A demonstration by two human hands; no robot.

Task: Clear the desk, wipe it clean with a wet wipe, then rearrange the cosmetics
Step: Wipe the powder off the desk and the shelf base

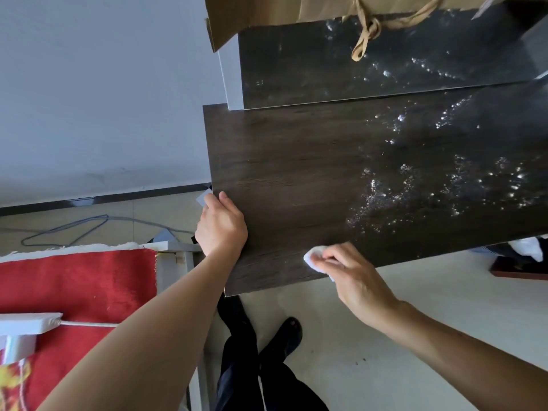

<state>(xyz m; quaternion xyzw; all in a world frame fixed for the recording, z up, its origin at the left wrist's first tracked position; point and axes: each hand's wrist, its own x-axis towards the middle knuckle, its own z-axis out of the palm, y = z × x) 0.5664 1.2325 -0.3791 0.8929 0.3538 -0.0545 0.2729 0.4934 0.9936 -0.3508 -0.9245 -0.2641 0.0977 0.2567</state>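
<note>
The dark wood desk (296, 161) fills the middle of the view, with wet droplets glinting across its right half. My left hand (221, 225) grips the desk's left edge, thumb on top and fingers curled over the side. My right hand (353, 271) pinches a white wet wipe (312, 258) and presses it on the desktop at the front edge. No cosmetics show on the desk.
A raised dark shelf (385, 60) stands at the back of the desk, with a brown paper bag (326, 7) behind it. A red cloth (77, 286) and a white plug strip (29, 321) lie at the left. My legs and shoe (284, 336) are below.
</note>
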